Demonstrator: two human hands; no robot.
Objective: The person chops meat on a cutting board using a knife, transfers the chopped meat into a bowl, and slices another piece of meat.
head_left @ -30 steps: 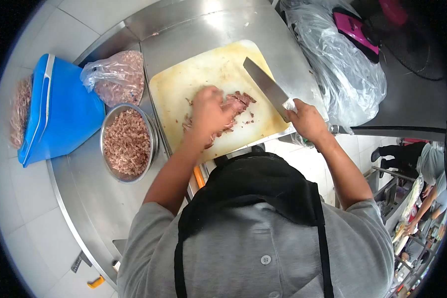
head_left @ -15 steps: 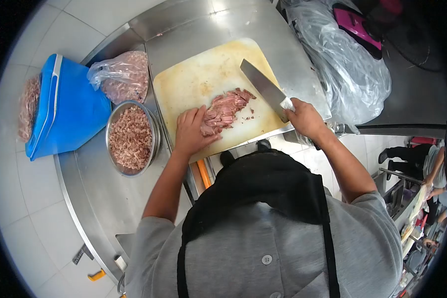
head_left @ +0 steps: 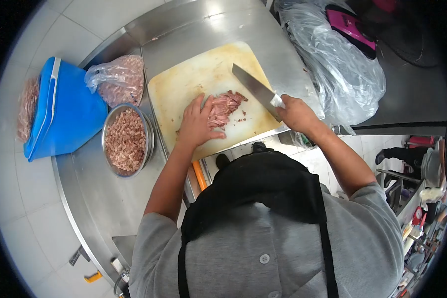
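Note:
A sliced piece of pinkish cooked meat (head_left: 225,108) lies on the worn white cutting board (head_left: 181,82), with small crumbs to its right. Over the left end of the meat rests my left hand (head_left: 195,125), its fingers spread and thumb apart; its palm covers that end. My right hand (head_left: 297,114) is wrapped around the handle of a wide-bladed kitchen knife (head_left: 256,88). The blade lies over the right part of the board, apart from the meat, its tip pointing away to the upper left. Most of the handle is hidden in my fist.
Left of the board stands a metal bowl (head_left: 148,141) of chopped meat. Behind it are a plastic bag (head_left: 121,79) of chopped meat and a blue container (head_left: 77,111). Clear plastic bags (head_left: 340,74) lie at the right, beside a pink-and-black object (head_left: 350,30). Another person's legs (head_left: 402,155) show far right.
My left hand has shifted and its fingers have spread more over the meat's left end. The knife stays in my right hand, right of the meat. The whole view has shifted slightly.

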